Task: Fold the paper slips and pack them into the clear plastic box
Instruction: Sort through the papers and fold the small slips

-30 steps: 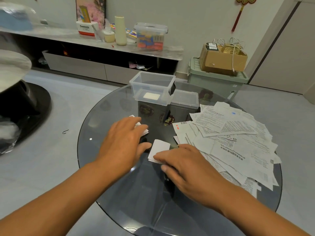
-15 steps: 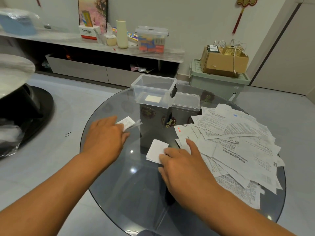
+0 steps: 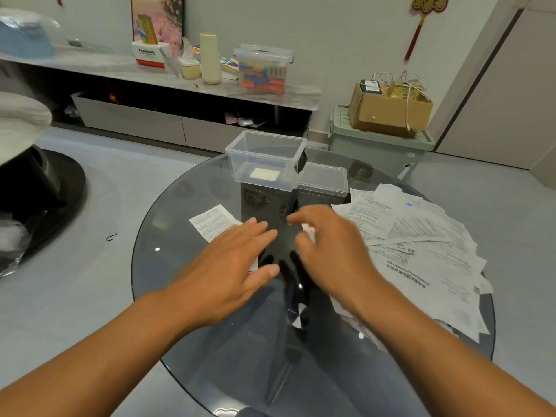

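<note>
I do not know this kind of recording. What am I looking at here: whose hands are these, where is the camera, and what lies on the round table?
There is no machine. A person wears a camera on the head, looking down at their own two bare hands.

The left hand lies with straight fingers over a printed paper slip on the round glass table. The right hand is blurred; something small and white shows at its fingers, but whether it is held I cannot tell.

Further back stands the clear plastic box, open, with one folded slip inside. Its lid lies beside it. A pile of unfolded slips covers the table's right part.
</note>
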`<state>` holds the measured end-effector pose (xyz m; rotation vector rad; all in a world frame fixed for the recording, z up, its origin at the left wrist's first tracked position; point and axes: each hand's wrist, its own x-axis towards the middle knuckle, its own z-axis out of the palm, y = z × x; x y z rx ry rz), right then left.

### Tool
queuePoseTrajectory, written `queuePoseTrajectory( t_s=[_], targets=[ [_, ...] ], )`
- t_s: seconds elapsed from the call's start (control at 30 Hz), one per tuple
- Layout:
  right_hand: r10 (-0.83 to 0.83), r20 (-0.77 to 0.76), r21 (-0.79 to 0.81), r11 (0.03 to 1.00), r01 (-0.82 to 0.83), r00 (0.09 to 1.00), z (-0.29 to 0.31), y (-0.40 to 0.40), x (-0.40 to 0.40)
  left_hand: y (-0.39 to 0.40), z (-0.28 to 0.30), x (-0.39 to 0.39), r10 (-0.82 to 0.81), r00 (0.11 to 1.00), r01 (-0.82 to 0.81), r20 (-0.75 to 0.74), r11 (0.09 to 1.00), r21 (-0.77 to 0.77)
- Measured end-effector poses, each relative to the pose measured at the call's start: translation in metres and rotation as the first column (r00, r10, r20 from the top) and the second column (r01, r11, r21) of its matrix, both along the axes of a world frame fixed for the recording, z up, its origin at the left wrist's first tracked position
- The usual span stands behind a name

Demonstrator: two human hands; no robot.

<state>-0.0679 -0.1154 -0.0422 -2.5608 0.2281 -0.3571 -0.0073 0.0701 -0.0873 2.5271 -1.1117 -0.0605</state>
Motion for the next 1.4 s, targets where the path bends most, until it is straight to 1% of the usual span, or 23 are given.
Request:
queuePoseTrajectory(
  t_s=[0.03, 0.07, 0.1, 0.2, 0.27, 0.33, 0.4, 0.53, 0.6, 0.7, 0.77, 0.8, 0.87, 0.97, 1.03, 1.07, 1.13, 1.2, 1.27, 1.37, 1.4],
  targets=[
    [-0.063, 0.018, -0.097, 0.993, 0.064, 0.998, 0.006, -0.014, 0.002, -0.002, -0.003, -0.002, -0.021, 1.0, 0.021, 0.003, 0.998, 0.062],
    [-0.123, 0.0, -0.171, 0.978, 0.121, 0.992, 0.01, -0.027, 0.004, -0.005, -0.006, -0.003, -0.036, 0.999, 0.033, 0.021, 0.993, 0.109],
    [-0.187, -0.049, -0.214, 0.962, 0.173, 0.981, 0.012, -0.041, 0.008, -0.008, -0.007, -0.003, -0.047, 0.998, 0.04, 0.045, 0.989, 0.139],
    [-0.323, -0.232, -0.251, 0.931, 0.264, 0.918, 0.003, -0.077, 0.017, -0.008, -0.007, 0.005, -0.024, 0.996, 0.007, 0.086, 0.981, 0.194],
    [-0.347, -0.313, -0.264, 0.926, 0.269, 0.884, -0.006, -0.091, 0.019, -0.006, -0.004, 0.012, 0.017, 0.998, -0.027, 0.06, 0.984, 0.174],
    [-0.345, -0.352, -0.264, 0.928, 0.262, 0.87, -0.012, -0.098, 0.018, -0.004, -0.001, 0.018, 0.058, 0.998, -0.059, 0.01, 0.986, 0.156],
    [-0.341, -0.334, -0.274, 0.927, 0.256, 0.879, -0.016, -0.101, 0.018, -0.003, -0.001, 0.025, 0.083, 0.996, -0.079, -0.017, 0.986, 0.144],
    [-0.333, -0.139, -0.317, 0.907, 0.277, 0.933, -0.026, -0.107, 0.018, -0.003, -0.005, 0.034, 0.097, 0.994, -0.092, -0.045, 0.991, 0.1],
    [-0.325, -0.082, -0.334, 0.899, 0.282, 0.942, -0.03, -0.11, 0.017, -0.005, -0.006, 0.035, 0.098, 0.995, -0.097, -0.012, 0.99, 0.098],
    [-0.241, -0.014, -0.346, 0.912, 0.221, 0.97, -0.027, -0.103, 0.011, -0.008, -0.003, 0.03, 0.103, 0.994, -0.106, 0.027, 0.987, 0.123],
    [-0.11, -0.008, -0.336, 0.936, 0.101, 0.994, -0.023, -0.086, 0.001, -0.012, 0.002, 0.022, 0.066, 0.997, -0.07, 0.039, 0.992, 0.105],
    [-0.03, -0.014, -0.332, 0.943, 0.023, 0.999, -0.023, -0.075, -0.007, -0.014, 0.005, 0.017, 0.026, 0.998, -0.03, 0.052, 0.996, 0.082],
    [0.13, -0.024, -0.36, 0.924, -0.13, 0.991, -0.028, -0.055, -0.023, -0.018, 0.012, 0.008, -0.084, 0.995, 0.083, 0.05, 0.996, 0.027],
    [0.322, -0.066, -0.407, 0.856, -0.32, 0.945, -0.037, -0.039, -0.048, -0.019, 0.014, -0.002, -0.225, 0.973, 0.225, -0.057, 0.974, -0.006],
    [0.389, -0.037, -0.391, 0.842, -0.371, 0.921, -0.034, -0.036, -0.06, -0.017, 0.014, -0.005, -0.246, 0.967, 0.246, -0.072, 0.969, -0.002],
    [0.405, -0.026, -0.358, 0.85, -0.387, 0.914, -0.03, -0.036, -0.064, -0.015, 0.014, -0.006, -0.24, 0.968, 0.24, -0.072, 0.971, -0.011],
    [0.377, -0.037, -0.226, 0.899, -0.375, 0.925, -0.021, -0.039, -0.068, -0.012, 0.013, -0.008, -0.22, 0.974, 0.217, -0.061, 0.975, -0.048],
    [0.279, -0.12, -0.105, 0.951, -0.292, 0.953, -0.022, -0.047, -0.066, -0.012, 0.009, -0.009, -0.178, 0.982, 0.169, -0.065, 0.978, -0.126],
    [0.184, -0.151, -0.025, 0.982, -0.19, 0.971, -0.026, -0.052, -0.064, -0.015, 0.006, -0.013, -0.103, 0.989, 0.084, -0.104, 0.981, -0.177],
    [0.047, -0.127, 0.205, 0.979, -0.021, 0.991, -0.03, -0.05, -0.057, -0.024, 0.005, -0.018, 0.021, 0.988, -0.05, -0.154, 0.981, -0.188],
    [0.018, -0.136, 0.245, 0.969, 0.016, 0.991, -0.031, -0.048, -0.054, -0.026, 0.005, -0.019, 0.057, 0.983, -0.092, -0.172, 0.976, -0.198]
  ],
)
